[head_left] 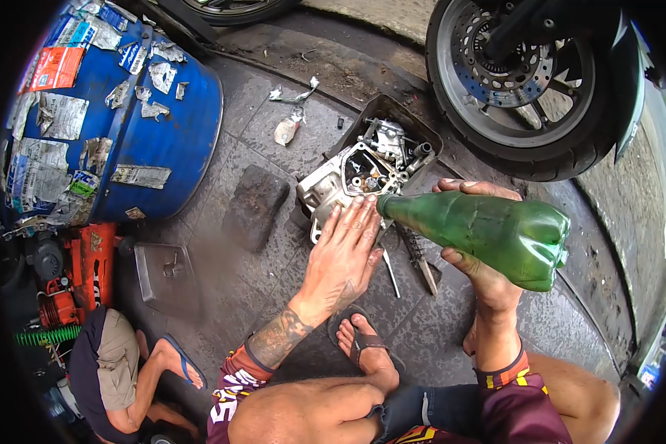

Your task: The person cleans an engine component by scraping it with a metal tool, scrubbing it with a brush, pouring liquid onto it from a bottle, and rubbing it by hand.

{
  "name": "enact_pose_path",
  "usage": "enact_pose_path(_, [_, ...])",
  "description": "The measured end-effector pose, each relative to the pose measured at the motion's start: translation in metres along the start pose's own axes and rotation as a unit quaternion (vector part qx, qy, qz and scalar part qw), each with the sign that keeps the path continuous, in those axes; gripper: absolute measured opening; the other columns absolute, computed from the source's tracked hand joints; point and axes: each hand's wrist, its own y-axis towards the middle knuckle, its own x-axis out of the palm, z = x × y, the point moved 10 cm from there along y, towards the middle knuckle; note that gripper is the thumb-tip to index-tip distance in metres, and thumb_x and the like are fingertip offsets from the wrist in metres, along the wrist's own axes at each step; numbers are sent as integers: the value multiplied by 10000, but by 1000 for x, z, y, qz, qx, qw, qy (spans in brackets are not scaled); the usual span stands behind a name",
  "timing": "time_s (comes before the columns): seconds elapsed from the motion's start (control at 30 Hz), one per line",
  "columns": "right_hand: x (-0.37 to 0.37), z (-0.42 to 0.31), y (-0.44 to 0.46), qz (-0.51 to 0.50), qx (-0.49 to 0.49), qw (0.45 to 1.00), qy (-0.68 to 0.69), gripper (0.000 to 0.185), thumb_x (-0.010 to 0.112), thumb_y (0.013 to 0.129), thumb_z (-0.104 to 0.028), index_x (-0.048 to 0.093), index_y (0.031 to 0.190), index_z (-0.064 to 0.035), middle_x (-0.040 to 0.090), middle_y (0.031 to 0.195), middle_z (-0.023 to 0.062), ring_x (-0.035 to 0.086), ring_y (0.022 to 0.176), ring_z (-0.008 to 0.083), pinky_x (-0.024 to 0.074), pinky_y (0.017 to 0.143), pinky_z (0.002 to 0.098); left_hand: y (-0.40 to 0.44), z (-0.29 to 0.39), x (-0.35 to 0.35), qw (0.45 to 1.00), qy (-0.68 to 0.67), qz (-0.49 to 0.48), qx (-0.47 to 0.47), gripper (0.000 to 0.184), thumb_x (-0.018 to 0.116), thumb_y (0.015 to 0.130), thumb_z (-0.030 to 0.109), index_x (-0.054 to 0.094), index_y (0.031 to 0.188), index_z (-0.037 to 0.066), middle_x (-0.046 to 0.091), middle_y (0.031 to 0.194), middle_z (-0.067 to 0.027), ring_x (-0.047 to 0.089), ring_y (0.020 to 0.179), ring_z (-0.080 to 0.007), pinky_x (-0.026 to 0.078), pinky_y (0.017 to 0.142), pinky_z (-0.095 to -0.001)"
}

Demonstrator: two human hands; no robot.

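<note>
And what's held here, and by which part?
The right hand holds the bottle around its middle; the left hand lies flat on the casing.

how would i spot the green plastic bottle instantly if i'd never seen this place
Find the large black-tyred motorcycle wheel at upper right. Below it, the right hand cradles a translucent green plastic bottle, neck pointing left toward the silver metal casing. Its see-through green body sets it apart from the opaque casing.

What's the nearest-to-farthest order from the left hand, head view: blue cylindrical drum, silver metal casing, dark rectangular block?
1. Silver casing, beneath the left hand.
2. Dark block, on the floor to its left.
3. Blue drum, farther left.
</note>
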Motion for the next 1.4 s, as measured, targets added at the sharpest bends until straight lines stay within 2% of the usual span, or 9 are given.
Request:
enact_pose_path(0.13, [-10,2,-5,37,19,999,27,673,909,650,-31,581,1236,10,656,1212,188,632,1170,288,526,997,423,-8,-25,-19,992,-7,96,-78,584,482,999,202,340,1511,-40,339,1577,-210,287,1480,-376,176,1217,-524])
enact_pose_path(0.43, [-7,5,-6,41,40,996,70,642,899,666,-21,580,1222,17,651,1214,195,627,1181,309,527,1002,444,-4,-29,-5,994,-29,74,-74,606,493,994,178,303,1544,8,271,1611,-204,245,1495,-382,175,1212,-537])
enact_pose_path(0.63, [2,10,-7,4,20,999,26,656,907,661,-39,586,1230,21,655,1220,185,628,1185,293,530,999,425,-12,-41,-4,988,-47,106,-104,662,443,1024,273,202,1562,-26,218,1622,-229,202,1506,-395,131,1218,-539])
enact_pose_path(0.73, [2,11,-4,4,23,999,26,647,912,659,-52,598,1220,21,657,1220,183,632,1177,282,526,1002,414,-15,-41,-3,988,-41,106,-107,675,498,991,218,226,1550,-44,214,1622,-232,214,1504,-387,156,1221,-529])
enact_pose_path(0.93, [-2,0,7,27,1,999,33,634,892,663,-22,599,1224,11,650,1220,183,619,1179,281,514,1016,424,-10,-33,0,992,-20,82,-89,605,499,988,218,336,1537,24,281,1622,-152,229,1506,-359,173,1215,-537])
enact_pose_path(1.0, [-6,-3,7,62,-5,998,-12,716,883,736,-206,497,1284,45,619,1228,262,635,1132,397,512,995,528,-4,-29,-1,995,-5,66,-72,582,506,986,223,378,1516,21,315,1611,-132,245,1502,-342,176,1215,-532])
enact_pose_path(1.07, [-7,-4,8,61,-12,998,-15,708,880,734,-189,501,1282,47,618,1233,261,638,1127,391,513,995,515,1,-28,-3,996,1,64,-67,578,511,983,225,389,1511,22,325,1607,-122,252,1500,-335,180,1216,-527])
enact_pose_path(1.13, [-7,-1,8,42,5,999,17,670,881,691,-17,542,1268,4,616,1253,181,593,1206,291,496,1038,438,8,-27,-5,996,8,61,-62,575,516,981,227,400,1505,22,336,1604,-112,260,1498,-327,184,1216,-523])
enact_pose_path(1.4, [-19,1,5,68,8,997,20,674,870,724,-21,520,1298,4,611,1255,170,589,1212,297,494,1041,446,38,-14,-5,997,70,38,1,542,519,995,255,435,1479,26,407,1561,-106,316,1471,-314,214,1213,-499])
